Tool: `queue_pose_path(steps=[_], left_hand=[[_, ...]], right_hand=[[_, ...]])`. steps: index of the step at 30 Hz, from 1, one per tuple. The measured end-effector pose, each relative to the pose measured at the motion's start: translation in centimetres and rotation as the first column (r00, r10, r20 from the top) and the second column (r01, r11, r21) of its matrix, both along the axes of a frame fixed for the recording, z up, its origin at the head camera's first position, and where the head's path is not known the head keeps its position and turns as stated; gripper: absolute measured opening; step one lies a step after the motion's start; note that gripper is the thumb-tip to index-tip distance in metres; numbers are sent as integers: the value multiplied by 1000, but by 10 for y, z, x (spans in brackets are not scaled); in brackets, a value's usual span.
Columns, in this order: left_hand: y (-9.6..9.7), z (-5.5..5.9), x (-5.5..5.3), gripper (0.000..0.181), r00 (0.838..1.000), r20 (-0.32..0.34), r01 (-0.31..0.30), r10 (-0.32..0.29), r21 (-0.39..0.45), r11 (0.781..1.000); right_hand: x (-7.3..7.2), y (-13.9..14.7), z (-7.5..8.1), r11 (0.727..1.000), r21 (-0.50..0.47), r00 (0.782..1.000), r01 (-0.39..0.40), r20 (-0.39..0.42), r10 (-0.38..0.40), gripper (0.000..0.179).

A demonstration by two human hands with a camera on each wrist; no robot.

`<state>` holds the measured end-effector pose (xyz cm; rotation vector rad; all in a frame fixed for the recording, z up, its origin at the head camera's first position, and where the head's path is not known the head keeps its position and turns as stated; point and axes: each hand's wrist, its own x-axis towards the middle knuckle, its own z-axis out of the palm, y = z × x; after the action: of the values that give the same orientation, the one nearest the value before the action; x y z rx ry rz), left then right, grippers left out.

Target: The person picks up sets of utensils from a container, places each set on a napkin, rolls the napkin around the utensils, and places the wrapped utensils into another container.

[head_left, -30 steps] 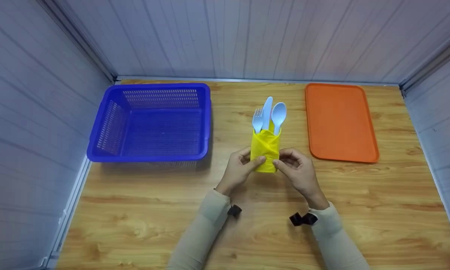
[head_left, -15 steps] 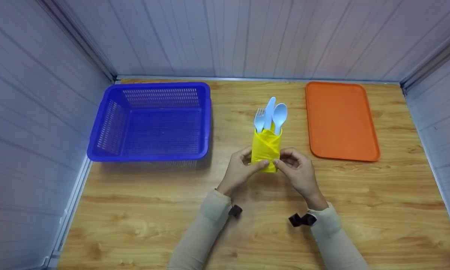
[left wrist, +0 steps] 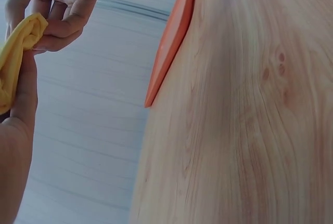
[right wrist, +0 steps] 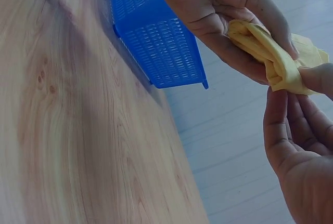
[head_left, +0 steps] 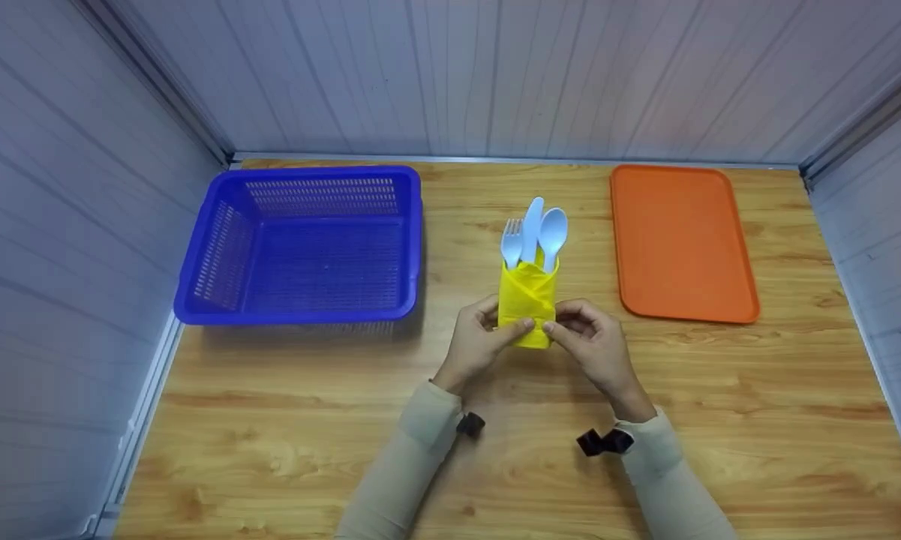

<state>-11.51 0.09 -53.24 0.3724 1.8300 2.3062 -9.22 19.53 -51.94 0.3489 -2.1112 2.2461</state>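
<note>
A folded yellow napkin [head_left: 525,300] forms a pocket, held up above the table between both hands. Out of its top stick a pale blue plastic fork [head_left: 512,241], knife [head_left: 532,225] and spoon [head_left: 553,231]; their handles are hidden inside. My left hand [head_left: 474,337] pinches the napkin's lower left side, thumb in front and fingers behind. At the lower right edge, my right hand [head_left: 594,341] pinches it the same way. In the right wrist view the napkin's folded bottom end [right wrist: 278,63] shows between the fingers of both hands.
A blue perforated basket [head_left: 300,316] stands on the wooden table [head_left: 285,435] at the left. At the back right lies a flat orange tray [head_left: 683,247]. Pale panelled walls [head_left: 465,82] enclose the table at the back and sides.
The napkin with its cutlery shifts slightly right, then back left and a little nearer to me. Both hands keep their pinch on it throughout.
</note>
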Motion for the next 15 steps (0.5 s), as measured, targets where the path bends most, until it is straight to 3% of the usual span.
queue_pose_path(steps=[7,15], left_hand=[[-4,4,1,38,1000,7,-30,30,4,1000],[-18,25,1,41,998,1,-67,67,-17,998]], right_hand=[[1,-4,1,1000,-19,1000,-22,20,23,20],[-1,-10,11,994,-75,996,-84,-8,84,25]])
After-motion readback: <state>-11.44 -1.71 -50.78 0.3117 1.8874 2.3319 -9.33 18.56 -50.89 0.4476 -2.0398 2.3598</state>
